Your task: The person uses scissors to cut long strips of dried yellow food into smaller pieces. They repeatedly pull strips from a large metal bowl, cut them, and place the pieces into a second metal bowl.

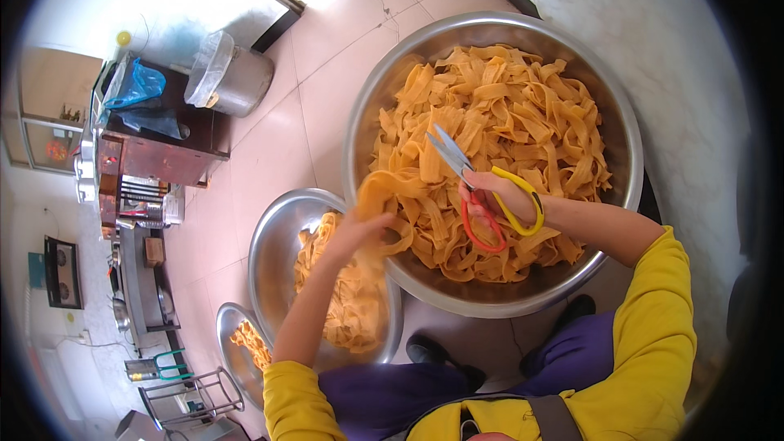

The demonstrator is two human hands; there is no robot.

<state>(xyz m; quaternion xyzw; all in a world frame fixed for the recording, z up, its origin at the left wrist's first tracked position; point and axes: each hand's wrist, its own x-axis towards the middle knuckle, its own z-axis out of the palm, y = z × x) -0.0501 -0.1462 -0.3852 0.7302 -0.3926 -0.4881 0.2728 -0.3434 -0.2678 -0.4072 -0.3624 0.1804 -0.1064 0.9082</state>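
My right hand [503, 195] holds a pair of scissors [452, 150] with one red and one yellow handle loop, blades slightly apart and pointing up and left. Below them lies a heap of wide, flat, yellow-orange strips [508, 110], noodle-like or tofu-skin-like, in a large steel basin [631, 153]. Blurred, my left hand [361, 233] grips a bunch of long strips [392, 187] over the basin's left rim. More strips [352, 312] fill part of a smaller steel basin [269, 245] under my left forearm.
A third steel basin [229, 334] with thinner orange strips stands at lower left, near a round metal-legged stool [196, 395]. Farther off are a bag-lined metal bin [245, 82] and a dark cabinet [165, 153] with a blue plastic bag [141, 82]. A wall [667, 73] rises close on the right.
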